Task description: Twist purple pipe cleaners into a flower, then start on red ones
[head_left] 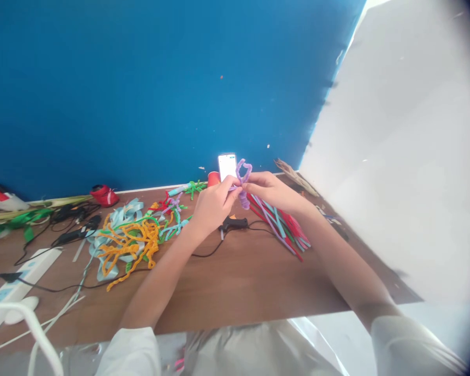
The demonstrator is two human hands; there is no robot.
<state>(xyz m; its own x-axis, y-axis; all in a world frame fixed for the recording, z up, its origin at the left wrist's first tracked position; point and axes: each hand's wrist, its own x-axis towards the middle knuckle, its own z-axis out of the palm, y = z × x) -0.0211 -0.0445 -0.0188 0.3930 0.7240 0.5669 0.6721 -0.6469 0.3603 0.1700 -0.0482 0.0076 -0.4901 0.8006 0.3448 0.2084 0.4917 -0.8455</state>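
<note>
White power strip (30, 275), blue wall (160, 94).

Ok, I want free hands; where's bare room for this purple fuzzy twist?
The brown wooden tabletop is bare between the black glue gun and the front edge. Crowded: leftward, orange fuzzy stems and pale-blue satin ribbon; rightward, straight multicoloured fuzzy stems.

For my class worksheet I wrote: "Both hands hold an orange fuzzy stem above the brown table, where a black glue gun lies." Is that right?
Not quite: the colour of the held stem is wrong. The head view shows the left hand and right hand holding a purple fuzzy stem above the brown table, where a black glue gun lies.
</note>
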